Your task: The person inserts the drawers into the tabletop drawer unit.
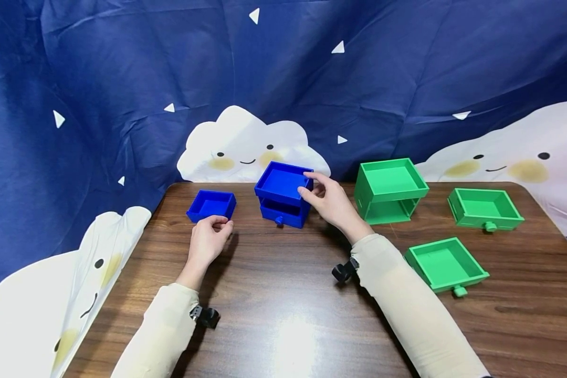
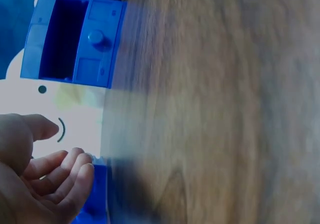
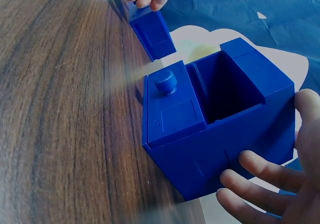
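Observation:
A small blue cabinet (image 1: 284,195) with a tray top stands near the table's back edge. Its lower slot holds a drawer with a round knob (image 3: 165,82); the slot above is vacant. My right hand (image 1: 328,198) is at the cabinet's right side, fingers spread and extended against or very near the wall. A separate blue drawer (image 1: 211,203) lies to the left. Over its front right corner hovers my left hand (image 1: 209,239), its fingers loosely bent. In the left wrist view, a gap shows between that thumb and the fingers, with nothing in it.
Right of the blue cabinet stands a green cabinet (image 1: 391,189) with an open front. Two green drawers lie apart on the wooden table (image 1: 264,294): one at the back right (image 1: 485,209), one nearer (image 1: 446,265). A dark blue curtain (image 1: 283,68) with white clouds hangs behind.

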`<state>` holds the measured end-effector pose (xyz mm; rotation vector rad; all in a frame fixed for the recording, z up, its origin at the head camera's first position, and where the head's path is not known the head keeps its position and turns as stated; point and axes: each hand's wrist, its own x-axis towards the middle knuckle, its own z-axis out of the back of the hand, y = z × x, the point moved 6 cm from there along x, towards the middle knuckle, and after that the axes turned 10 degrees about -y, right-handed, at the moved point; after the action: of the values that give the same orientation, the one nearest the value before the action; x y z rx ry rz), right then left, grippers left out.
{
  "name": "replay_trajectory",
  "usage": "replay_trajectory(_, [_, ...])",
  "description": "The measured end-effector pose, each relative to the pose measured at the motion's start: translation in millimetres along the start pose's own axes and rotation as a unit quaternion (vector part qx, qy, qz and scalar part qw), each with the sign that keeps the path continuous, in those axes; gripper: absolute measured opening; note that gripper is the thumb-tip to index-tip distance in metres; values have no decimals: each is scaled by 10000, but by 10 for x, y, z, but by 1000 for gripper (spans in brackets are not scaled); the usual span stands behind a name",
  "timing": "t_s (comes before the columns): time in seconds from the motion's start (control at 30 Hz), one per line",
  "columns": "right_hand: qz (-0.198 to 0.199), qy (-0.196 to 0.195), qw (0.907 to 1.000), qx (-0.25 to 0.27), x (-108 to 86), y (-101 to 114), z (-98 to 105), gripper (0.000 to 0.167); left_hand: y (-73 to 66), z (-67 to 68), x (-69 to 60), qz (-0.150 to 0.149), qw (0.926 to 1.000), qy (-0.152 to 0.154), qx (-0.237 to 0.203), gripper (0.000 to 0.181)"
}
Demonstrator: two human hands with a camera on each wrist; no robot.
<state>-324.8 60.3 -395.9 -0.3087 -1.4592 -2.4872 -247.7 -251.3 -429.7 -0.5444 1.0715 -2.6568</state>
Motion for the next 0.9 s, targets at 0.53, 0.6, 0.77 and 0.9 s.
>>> replay_trajectory(0.53, [27, -15, 10000, 46, -1, -19, 3, 52, 158, 132, 62, 115, 9993, -118, 346, 33])
replay_trajectory(0.6, [34, -18, 10000, 70, -6, -11, 4, 52, 189, 146, 75, 143, 9989, -136, 425, 34])
replay_trajectory(0.77, [47, -29, 9999, 127, -7, -5, -2, 53, 247, 178, 88, 172, 9984, -167, 517, 35])
replay_trajectory(0.9, [38, -31, 9999, 110, 0, -17, -5, 53, 267, 193, 104, 138, 9986, -215, 460, 37])
